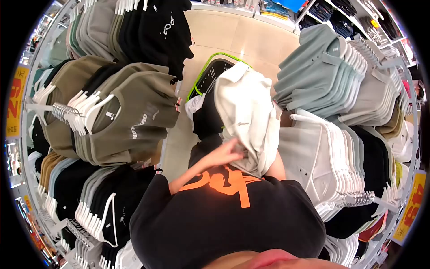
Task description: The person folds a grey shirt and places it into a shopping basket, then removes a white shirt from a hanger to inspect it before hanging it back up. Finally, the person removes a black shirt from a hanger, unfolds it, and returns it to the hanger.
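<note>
Cotton on all sides: racks of hung shirts ring a narrow aisle. Olive shirts [134, 121] on white hangers fill the left, black shirts [156, 27] hang above them, grey-green shirts [318, 71] crowd the right, and white shirts [313, 157] sit below those. Pale floor [233, 36] runs between the racks.

Wearer's black top [233, 224], with an orange print, fills the lower frame.

White garment [244, 112]: 1 piece, held up in front of the chest, between the left and right racks. It is draped and folded over itself and hangs in front of the basket.
- Judged soft, light and limp. No stiffness, so it will sag wherever unsupported.
- Not fragile or slippery, though loose folds could slide out of a slack grip.
- Best hold looks like a bunched fold near the lower edge, or the shoulder seams to let it hang straight.

Basket [210, 74]: black mesh with a green rim, on the floor ahead, its right side hidden by the garment.

Left hand [228, 154]: arm bent across the body from the left, wrist turned in, fingers closed on a fold at the garment's lower left.

Right forearm [278, 167]: rises close beside the garment's right edge. The right hand is hidden under the cloth, so I cannot tell whether it grips or lies flat.
</note>
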Action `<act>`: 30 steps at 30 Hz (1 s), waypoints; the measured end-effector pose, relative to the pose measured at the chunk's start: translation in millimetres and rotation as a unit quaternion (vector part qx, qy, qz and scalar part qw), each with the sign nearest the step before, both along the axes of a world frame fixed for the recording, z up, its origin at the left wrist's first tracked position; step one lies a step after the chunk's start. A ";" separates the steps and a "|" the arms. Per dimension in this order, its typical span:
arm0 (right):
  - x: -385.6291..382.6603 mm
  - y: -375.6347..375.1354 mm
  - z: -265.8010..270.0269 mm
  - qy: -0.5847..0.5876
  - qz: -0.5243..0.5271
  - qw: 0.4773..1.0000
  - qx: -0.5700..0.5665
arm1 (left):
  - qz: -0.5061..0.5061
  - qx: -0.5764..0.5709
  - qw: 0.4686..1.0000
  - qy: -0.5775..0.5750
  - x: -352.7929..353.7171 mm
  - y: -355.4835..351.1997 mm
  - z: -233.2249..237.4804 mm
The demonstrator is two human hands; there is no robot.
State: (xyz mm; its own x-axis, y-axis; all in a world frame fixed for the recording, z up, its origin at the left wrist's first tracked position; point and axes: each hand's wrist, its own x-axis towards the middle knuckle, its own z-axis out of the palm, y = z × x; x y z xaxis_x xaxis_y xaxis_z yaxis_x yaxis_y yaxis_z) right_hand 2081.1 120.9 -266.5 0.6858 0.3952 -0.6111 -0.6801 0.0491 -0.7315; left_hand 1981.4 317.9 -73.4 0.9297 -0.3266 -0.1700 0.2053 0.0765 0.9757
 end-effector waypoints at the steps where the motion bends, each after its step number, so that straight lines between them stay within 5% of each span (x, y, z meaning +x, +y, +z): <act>1: -10.1 -8.3 3.2 -0.006 -0.001 1.000 -0.001 | 0.104 -0.045 0.992 -0.055 -0.4 -7.3 -0.1; 6: -55.7 -29.7 6.5 -0.018 -0.011 1.000 -0.003 | 0.360 -0.063 0.931 0.011 18.7 -6.7 -14.9; 9: -77.1 -36.1 10.8 -0.027 -0.019 0.999 -0.004 | 0.306 0.152 0.937 -0.076 20.1 -6.6 -43.5; 12: -87.0 -40.6 18.7 -0.050 -0.026 0.998 -0.006 | 0.210 0.202 0.939 -0.185 7.6 -9.9 -29.9; 19: -106.4 -55.2 55.6 -0.118 -0.040 0.992 -0.029 | 0.304 -0.110 0.944 -0.070 -2.7 -26.9 12.9; 21: -111.5 -60.3 70.5 -0.146 -0.043 0.987 -0.041 | 0.255 -0.183 0.949 -0.012 1.1 -12.9 12.1; 23: -117.4 -65.7 88.5 -0.177 -0.046 0.982 -0.057 | 0.025 -0.244 0.966 -0.078 20.8 5.0 36.9; 25: -124.1 -68.5 106.5 -0.208 -0.050 0.974 -0.074 | -0.148 -0.073 0.985 -0.042 34.0 18.9 46.7; 27: -129.5 -68.8 125.5 -0.239 -0.053 0.965 -0.094 | -0.236 -0.182 0.955 0.003 42.0 14.0 58.9; 30: -137.4 -64.9 156.0 -0.282 -0.052 0.949 -0.128 | -0.257 -0.128 0.954 0.086 58.4 11.0 51.1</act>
State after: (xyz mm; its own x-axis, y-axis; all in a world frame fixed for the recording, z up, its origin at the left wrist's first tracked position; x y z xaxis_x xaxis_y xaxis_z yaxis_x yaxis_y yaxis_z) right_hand 1943.7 56.0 -110.5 0.9598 0.1955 -0.2015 -0.1773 -0.1347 -0.9749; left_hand 2039.8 328.9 -22.3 0.6020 -0.7825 -0.1587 0.4345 0.1544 0.8873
